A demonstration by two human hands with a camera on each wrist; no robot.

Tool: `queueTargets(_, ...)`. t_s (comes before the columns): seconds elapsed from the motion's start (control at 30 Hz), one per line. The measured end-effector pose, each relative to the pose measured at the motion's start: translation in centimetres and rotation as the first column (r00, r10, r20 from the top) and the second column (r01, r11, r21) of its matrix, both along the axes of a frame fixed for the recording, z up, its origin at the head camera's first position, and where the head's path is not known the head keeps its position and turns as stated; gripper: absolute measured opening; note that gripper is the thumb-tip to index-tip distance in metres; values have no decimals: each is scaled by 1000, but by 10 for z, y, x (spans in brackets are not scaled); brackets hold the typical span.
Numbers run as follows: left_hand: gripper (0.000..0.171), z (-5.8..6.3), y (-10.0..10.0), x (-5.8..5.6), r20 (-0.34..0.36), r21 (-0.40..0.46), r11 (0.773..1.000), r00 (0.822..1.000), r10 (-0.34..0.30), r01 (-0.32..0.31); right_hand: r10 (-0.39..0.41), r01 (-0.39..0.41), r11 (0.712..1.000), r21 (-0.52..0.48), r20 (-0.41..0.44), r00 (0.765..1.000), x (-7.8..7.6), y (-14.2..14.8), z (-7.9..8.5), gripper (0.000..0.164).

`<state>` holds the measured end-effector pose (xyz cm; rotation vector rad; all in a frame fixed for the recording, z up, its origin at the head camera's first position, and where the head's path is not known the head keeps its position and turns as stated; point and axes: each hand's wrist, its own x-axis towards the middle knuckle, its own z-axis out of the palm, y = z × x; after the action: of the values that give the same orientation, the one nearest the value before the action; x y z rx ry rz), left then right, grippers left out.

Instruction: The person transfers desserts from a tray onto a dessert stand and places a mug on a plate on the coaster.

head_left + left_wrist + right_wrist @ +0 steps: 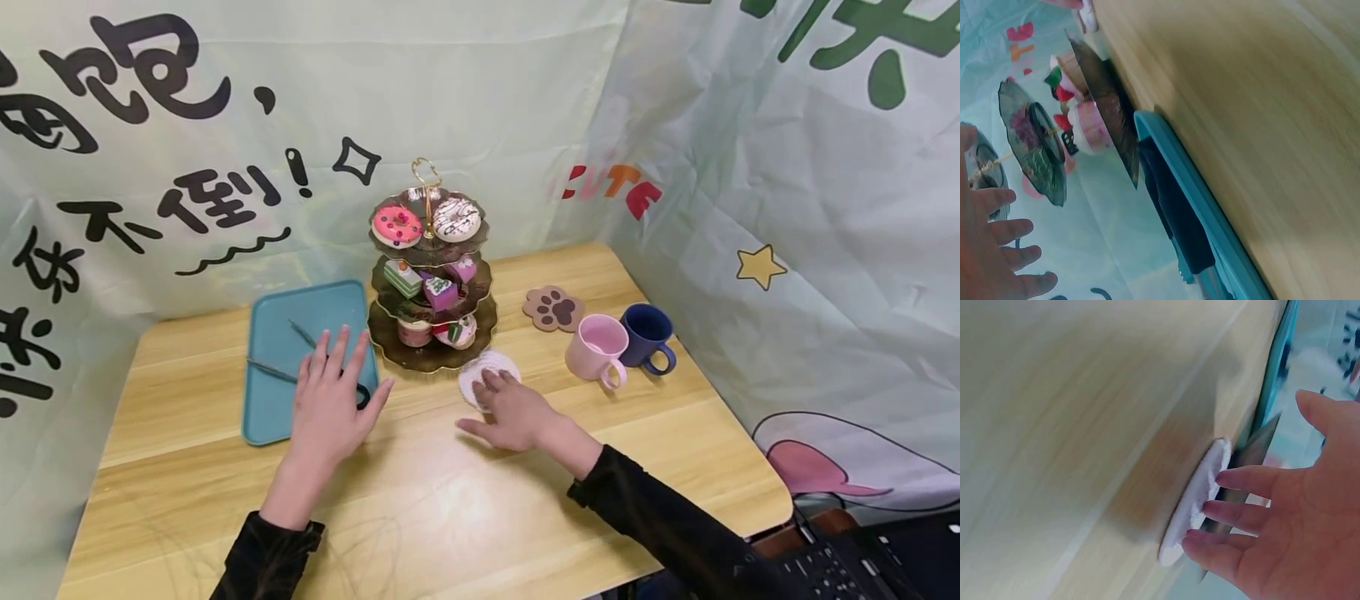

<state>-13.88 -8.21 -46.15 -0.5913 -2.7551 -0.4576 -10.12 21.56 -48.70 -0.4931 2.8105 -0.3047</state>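
My left hand (330, 408), fingers spread and straight, is over the right part of the blue tray (262, 425). On that tray lies a tool with two slim metal arms (272, 370) and dark grips (1175, 212); the hand hides much of it in the head view. My right hand (513, 412) has its fingertips on a round pale-pink coaster (472, 379) in front of the tiered stand (427, 358). Seen from the right wrist, its fingers (1241, 515) reach out loosely over the coaster's (1194, 503) face, with the thumb held apart.
The three-tier stand carries donuts (397, 226), cake pieces (440, 292) and cupcakes (414, 333). Toward the right are a paw-print coaster (543, 315), a pink mug (588, 354) and a blue mug (637, 346). Printed cloth (510, 108) hangs behind; a laptop (870, 558) sits at lower right.
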Motion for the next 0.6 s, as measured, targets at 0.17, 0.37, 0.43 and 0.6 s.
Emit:
queueTargets(0.17,78,1,-8,0,-5,14,1000,1000,14,-14,66,-67,998,14,65,996,16,-32,6,94)
queueTargets(0.37,77,-2,-14,2,-12,20,999,999,36,-36,159,-164,985,52,91,983,27,-71,11,94)
queueTargets(0.43,77,-3,-15,2,-18,24,999,999,36,-36,178,-183,981,64,88,980,28,-79,11,93)
queueTargets(0.6,76,-1,-18,4,-17,33,999,999,42,-41,173,-176,983,51,58,983,26,-74,19,83)
